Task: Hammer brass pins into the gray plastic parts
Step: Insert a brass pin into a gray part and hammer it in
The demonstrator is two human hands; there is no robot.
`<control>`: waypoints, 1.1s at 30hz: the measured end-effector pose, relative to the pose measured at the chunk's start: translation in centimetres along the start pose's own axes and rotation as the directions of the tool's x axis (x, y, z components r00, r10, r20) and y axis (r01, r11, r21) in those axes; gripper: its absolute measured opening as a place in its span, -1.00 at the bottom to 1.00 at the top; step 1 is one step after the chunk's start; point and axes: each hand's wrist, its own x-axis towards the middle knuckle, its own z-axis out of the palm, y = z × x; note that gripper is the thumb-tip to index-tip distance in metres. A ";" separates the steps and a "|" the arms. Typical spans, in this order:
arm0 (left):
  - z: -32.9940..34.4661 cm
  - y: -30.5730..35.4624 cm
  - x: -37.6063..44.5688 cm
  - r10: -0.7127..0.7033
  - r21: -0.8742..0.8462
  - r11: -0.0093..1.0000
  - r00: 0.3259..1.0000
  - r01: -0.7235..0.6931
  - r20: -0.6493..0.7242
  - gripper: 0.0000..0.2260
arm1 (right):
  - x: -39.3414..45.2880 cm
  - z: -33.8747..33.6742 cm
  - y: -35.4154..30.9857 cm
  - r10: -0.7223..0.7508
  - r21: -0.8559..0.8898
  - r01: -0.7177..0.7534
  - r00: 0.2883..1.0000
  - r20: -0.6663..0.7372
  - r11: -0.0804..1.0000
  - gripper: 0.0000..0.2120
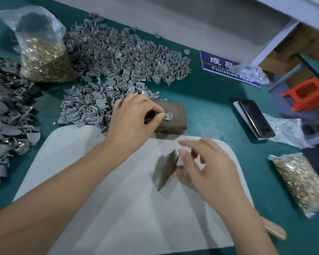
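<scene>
Right hand (208,168) motion-blurred, covers middle of hammer (167,170) handle; grip unclear. Left hand (134,116) hides near end of block (170,116) and most of part (168,116) on it; pin (167,113) too small to read. Sign (221,67) half covered by clear bag (250,73) at table's far edge. Part pile (6,115) cut off by left picture edge. Pin bag (302,183) near right table edge, bottom cropped.
</scene>
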 end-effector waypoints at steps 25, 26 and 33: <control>-0.1 -0.9 0.8 -0.038 -0.064 0.997 0.999 0.037 -0.016 -0.91 | 7.7 0.0 -0.1 0.010 -0.084 -0.026 0.983 -0.185 0.996 -0.77; -0.2 -0.9 0.8 -0.040 -0.062 0.997 0.999 0.039 -0.012 -0.92 | 7.6 0.2 -0.1 0.001 -0.096 -0.020 0.982 -0.189 0.995 -0.76; -0.4 -0.6 0.7 -0.032 -0.109 0.993 0.999 0.034 0.022 -0.93 | 6.9 -0.2 -0.6 -0.093 -0.098 0.063 0.933 -0.348 0.993 -0.76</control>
